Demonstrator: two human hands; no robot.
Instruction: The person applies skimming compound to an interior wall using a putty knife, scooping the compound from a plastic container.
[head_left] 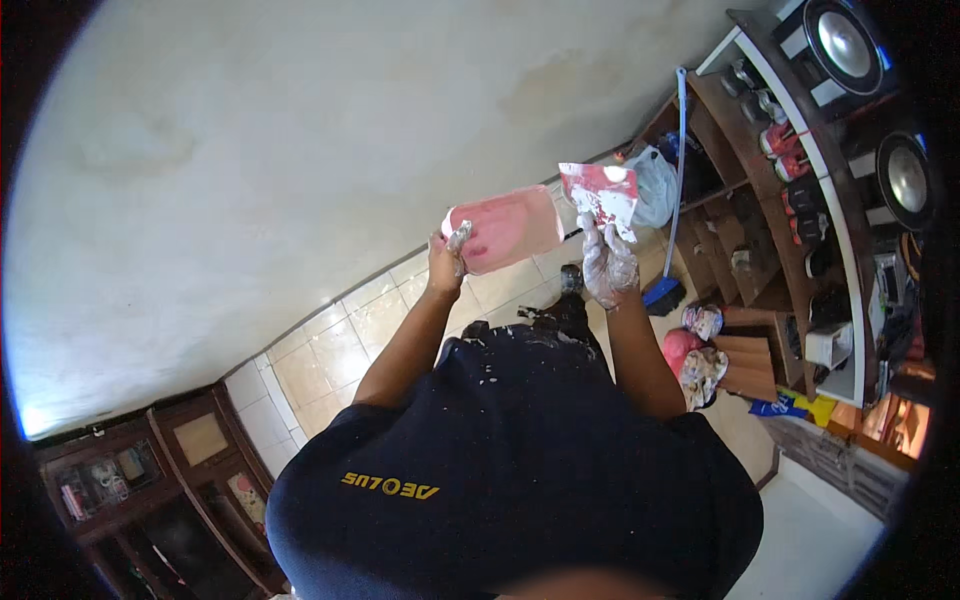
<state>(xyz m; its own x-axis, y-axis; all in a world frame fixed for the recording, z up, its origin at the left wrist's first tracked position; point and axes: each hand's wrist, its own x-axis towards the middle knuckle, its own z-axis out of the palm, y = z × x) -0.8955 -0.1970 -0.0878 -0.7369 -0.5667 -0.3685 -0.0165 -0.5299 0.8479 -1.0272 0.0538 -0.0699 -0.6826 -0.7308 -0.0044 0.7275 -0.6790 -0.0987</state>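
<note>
My left hand [447, 266] grips the near left end of a pinkish, shallow rectangular plastic container [520, 228], its thumb over the rim. The inside looks pink with a paler film. To the right, my right hand [610, 272], coated in white paste, holds up a flat reddish spreader [590, 182]. White paste covers much of the spreader's face, and a thicker lump sits near its upper right corner. The spreader is just right of the container, with a narrow gap between them. Both are held in front of the wall, above the tiled floor.
A pale wall [300, 130] with damp-looking patches fills the far side. On the right stands a shelf unit [830, 190] with shoes and speakers. A blue broom [681, 170] leans there beside a plastic bag [655, 188]. At lower left is a dark wooden cabinet [170, 420].
</note>
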